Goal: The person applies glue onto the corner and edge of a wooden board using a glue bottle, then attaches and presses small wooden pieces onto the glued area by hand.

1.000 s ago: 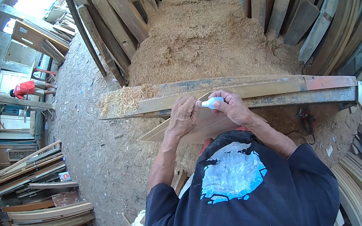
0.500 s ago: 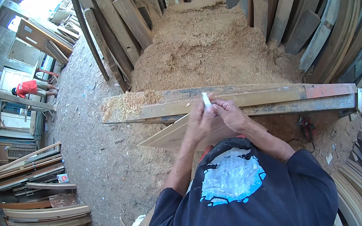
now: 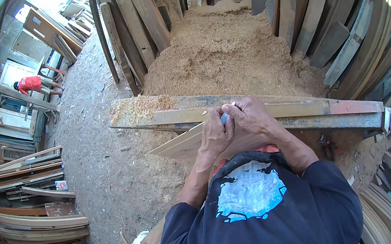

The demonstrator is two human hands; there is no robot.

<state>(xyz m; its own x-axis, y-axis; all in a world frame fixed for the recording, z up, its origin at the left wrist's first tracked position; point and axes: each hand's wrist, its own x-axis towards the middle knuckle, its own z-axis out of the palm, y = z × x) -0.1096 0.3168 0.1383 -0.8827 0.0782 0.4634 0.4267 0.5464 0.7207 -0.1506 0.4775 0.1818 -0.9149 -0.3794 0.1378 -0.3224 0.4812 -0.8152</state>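
Observation:
Both my hands meet over the near edge of a long narrow wooden bench [image 3: 302, 105]. In my left hand [image 3: 216, 134], closed fingers grip a small whitish tube-like thing [image 3: 225, 118], mostly hidden, with a bluish tint. My right hand [image 3: 251, 117] is closed at its upper end, thumb and fingers pinched together. A tiny pale tip shows by the right fingertips; I cannot tell what it is. Below my hands, a flat wooden panel [image 3: 179, 145] leans at a slant between the bench and my body.
Curly shavings [image 3: 137, 109] heap on the bench's left end. Beyond it lies a bed of sawdust [image 3: 226, 54], ringed by upright planks [image 3: 151, 21]. A red and black tool [image 3: 328, 148] rests on the floor at right. Stacked boards [image 3: 40, 219] and a person in red [image 3: 30, 84] are at left.
The white tube stood upright and plain to see between my fingers; now my hands cover most of it. My right hand has moved up and over it. The view has shifted slightly.

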